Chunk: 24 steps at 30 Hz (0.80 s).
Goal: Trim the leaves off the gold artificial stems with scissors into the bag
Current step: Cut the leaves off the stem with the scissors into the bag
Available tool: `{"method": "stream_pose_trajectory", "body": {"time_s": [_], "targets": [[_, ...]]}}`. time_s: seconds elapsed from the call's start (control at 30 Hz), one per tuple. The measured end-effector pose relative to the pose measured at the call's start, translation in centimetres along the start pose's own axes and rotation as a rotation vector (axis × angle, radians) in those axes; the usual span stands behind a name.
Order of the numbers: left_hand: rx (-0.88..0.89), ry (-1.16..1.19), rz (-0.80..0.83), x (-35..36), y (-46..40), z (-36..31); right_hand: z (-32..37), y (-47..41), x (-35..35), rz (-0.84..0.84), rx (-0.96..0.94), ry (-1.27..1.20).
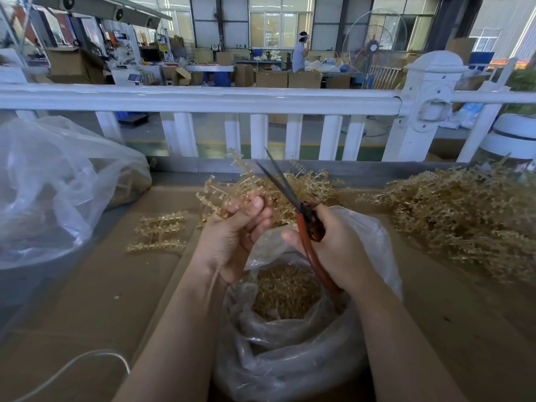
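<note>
The left hand [235,233] is raised above the clear plastic bag [290,343], its fingers curled round a bunch of gold artificial stems [232,187]. The stems pass between the thumb and the bent fingers and fan out from the knuckles toward 12 o'clock and 10 o'clock, so the leafy ends stand clear of the grip while the lower parts are hidden in the palm.

The right hand [333,245] sits just beside the left, at its 3 o'clock, and grips the red handles of the scissors [298,210]. Its fingers are wrapped round the upper handle and the thumb lies along the near side; the lower handle runs down past the wrist toward 5 o'clock. The dark blades point toward 11 o'clock and are parted a little at the tips, crossing behind the held stems just above the left fingertips. Whether a blade touches a stem cannot be told.

The bag stands open directly under both hands, at 6 o'clock, with a heap of cut gold leaves [284,288] inside it.

A trimmed gold stem frame [159,232] lies flat on the cardboard surface [87,314] at 9 o'clock of the left hand. A large pile of gold stems [464,221] lies at 3 o'clock, well apart from the right hand. A second, bigger clear bag [58,192] slumps at 10 o'clock, and a white railing [203,97] runs across behind the work surface.
</note>
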<state>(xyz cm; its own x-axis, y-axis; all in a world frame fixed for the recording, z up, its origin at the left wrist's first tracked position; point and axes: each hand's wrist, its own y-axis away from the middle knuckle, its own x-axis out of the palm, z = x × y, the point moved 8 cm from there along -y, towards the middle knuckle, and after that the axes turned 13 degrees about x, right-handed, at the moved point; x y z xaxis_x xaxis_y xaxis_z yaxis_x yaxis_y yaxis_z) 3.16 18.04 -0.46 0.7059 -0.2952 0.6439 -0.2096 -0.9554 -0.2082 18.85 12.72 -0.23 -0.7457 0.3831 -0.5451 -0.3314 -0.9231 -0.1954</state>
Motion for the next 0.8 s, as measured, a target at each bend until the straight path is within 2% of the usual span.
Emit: {"method": "stream_pose_trajectory", "body": {"time_s": [0.33, 0.8], "targets": [[0.126, -0.026, -0.041, -0.2, 0.0, -1.0, 0.2, 0.4, 0.6, 0.007, -0.043, 0.193], [0.165, -0.068, -0.033, -0.3, -0.1, -1.2, 1.0, 0.9, -0.5, -0.182, -0.113, 0.274]]}}
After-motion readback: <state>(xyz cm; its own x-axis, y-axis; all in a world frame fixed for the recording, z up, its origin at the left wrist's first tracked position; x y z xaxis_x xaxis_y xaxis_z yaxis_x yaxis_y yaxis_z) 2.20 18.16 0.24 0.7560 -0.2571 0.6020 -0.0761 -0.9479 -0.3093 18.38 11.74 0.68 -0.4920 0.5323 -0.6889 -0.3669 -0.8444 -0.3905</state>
